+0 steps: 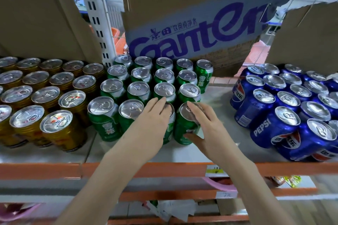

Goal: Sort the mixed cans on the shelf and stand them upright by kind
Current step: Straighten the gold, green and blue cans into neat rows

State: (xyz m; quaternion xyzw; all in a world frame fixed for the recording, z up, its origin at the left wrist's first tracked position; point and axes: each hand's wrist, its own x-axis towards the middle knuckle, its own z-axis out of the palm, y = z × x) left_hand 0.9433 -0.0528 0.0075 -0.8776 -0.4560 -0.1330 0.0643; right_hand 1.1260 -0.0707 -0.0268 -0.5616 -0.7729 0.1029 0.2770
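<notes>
1. Looking down at a white shelf board (217, 95) with an orange front rail (164, 169), I see three upright groups: gold ribbed metal cans (45, 97) on the left, green aluminium cans (146, 78) in the middle, blue Pepsi cans (285, 107) on the right.
2. My left hand (151, 120) lies over the top of a front-row green can (169, 129), fingers nearly straight and relaxed, gripping nothing.
3. My right hand (206, 129) grasps the neighbouring green can (184, 129): fingers across its silver lid, thumb curled against its side.
4. Behind the green rows stands a brown cardboard box with purple "Ganten" lettering (192, 29); plain cardboard (36, 14) backs the gold cans.
5. Lower shelves show price labels (225, 195).
</notes>
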